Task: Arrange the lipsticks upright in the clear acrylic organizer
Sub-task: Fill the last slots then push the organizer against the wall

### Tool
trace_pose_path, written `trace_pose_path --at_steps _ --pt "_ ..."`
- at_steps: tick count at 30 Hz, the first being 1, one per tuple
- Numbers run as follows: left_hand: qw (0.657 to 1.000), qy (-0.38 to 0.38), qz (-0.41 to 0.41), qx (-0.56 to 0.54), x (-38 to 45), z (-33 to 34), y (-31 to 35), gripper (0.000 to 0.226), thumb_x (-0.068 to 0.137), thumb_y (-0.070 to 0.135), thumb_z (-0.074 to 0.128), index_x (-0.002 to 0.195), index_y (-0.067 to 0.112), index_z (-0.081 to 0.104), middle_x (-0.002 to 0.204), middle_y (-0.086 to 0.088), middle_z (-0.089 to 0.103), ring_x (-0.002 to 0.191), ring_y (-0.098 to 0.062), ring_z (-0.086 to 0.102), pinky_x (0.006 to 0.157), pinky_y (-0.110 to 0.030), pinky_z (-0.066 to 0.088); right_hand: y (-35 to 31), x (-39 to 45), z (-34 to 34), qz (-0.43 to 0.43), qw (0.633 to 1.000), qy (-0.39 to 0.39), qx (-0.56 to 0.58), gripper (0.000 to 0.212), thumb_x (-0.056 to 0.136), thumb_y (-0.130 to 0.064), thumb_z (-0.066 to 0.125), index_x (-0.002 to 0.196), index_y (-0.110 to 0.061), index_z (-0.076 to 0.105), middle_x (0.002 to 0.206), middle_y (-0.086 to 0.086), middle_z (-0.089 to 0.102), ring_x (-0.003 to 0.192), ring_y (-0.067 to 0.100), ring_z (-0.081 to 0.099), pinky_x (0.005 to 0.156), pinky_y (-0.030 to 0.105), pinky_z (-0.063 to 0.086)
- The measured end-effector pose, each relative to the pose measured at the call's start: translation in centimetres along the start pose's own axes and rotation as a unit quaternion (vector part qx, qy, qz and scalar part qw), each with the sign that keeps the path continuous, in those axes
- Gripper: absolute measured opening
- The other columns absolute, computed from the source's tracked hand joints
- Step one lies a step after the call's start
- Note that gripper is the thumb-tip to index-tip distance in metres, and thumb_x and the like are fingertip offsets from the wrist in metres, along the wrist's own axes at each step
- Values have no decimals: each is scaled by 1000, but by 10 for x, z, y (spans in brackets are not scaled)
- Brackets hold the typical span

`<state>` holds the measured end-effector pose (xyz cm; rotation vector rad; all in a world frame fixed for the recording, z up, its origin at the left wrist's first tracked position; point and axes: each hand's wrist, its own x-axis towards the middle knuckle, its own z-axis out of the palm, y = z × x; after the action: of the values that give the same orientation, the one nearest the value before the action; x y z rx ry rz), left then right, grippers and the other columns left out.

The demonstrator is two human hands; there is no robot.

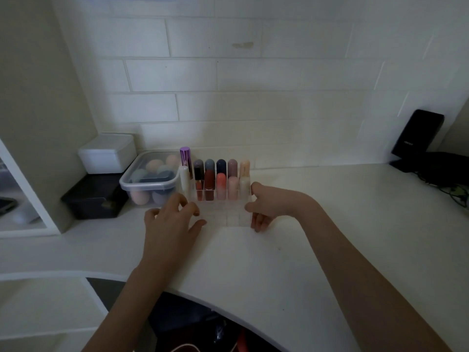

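Observation:
A clear acrylic organizer (228, 217) stands on the white counter near the tiled wall. Several lipsticks (220, 185) stand upright in its two back rows, in pink, red, dark blue, mauve and cream; a purple metallic one (185, 154) is tallest at the back left. The front compartments hold nothing. My left hand (170, 222) is at the organizer's left side, its curled fingertips touching the left wall. My right hand (266, 207) grips the right wall, thumb at the top edge and fingers curled low at the front corner.
A clear tub of makeup sponges (149, 179) sits just left of the organizer. Behind it are a white lidded box (107, 153) and a black box (94, 196). A black device with cables (418, 138) stands at the far right. The counter's curved front edge (228, 311) is near me.

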<state>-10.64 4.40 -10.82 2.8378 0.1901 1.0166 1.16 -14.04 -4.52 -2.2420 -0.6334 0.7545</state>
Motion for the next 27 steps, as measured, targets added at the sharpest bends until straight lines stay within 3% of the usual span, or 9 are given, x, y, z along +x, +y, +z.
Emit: trace_pose_path --at_steps 6,9,14,20,22,25,27 --pt "1000 -30 1 -2 15 9 13 25 75 28 76 77 11 58 90 -7 55 62 -23 54 48 -26 36 13 7 -6 -17 998 51 -13 32 97 -12 41 125 -4 29 72 11 65 61 23 66 63 30 57" --pt "998 -56 -28 4 27 17 16 25 86 36 61 88 12 54 97 -3 51 64 -22 55 47 -27 36 20 13 -10 -28 995 92 -6 31 97 -13 41 126 -5 31 71 10 64 62 24 65 65 33 57" --pt "996 -79 -29 -17 53 31 16 27 90 35 55 96 9 52 100 -7 50 69 -23 55 49 -28 35 25 29 -16 -33 990 140 -5 32 98 -14 40 127 -5 33 69 8 60 54 16 60 53 23 54" --pt "992 -65 -83 69 81 52 5 35 94 38 46 111 8 48 109 -8 53 78 -24 61 49 -29 38 3 67 -32 -43 988 142 -34 34 98 -16 40 128 -3 32 73 8 56 57 14 55 48 17 46" --pt "987 -69 -83 118 87 61 3 37 90 38 57 109 7 53 100 -7 60 66 -19 63 43 -25 36 0 82 -37 -35 989 128 -57 33 98 -15 39 126 0 32 70 7 58 54 14 55 47 18 45" --pt "979 -68 -99 167 93 70 4 40 64 28 85 88 6 63 79 -8 65 37 -14 53 29 -17 28 0 102 -41 -35 990 113 -73 34 98 -12 40 126 5 33 67 8 59 54 16 56 54 25 47" --pt "980 -52 -96 165 95 77 2 42 55 22 88 83 4 63 78 -12 64 31 -16 50 27 -14 26 -1 111 -45 -41 989 112 -82 37 97 -10 40 130 4 33 65 6 58 51 14 55 52 23 46"
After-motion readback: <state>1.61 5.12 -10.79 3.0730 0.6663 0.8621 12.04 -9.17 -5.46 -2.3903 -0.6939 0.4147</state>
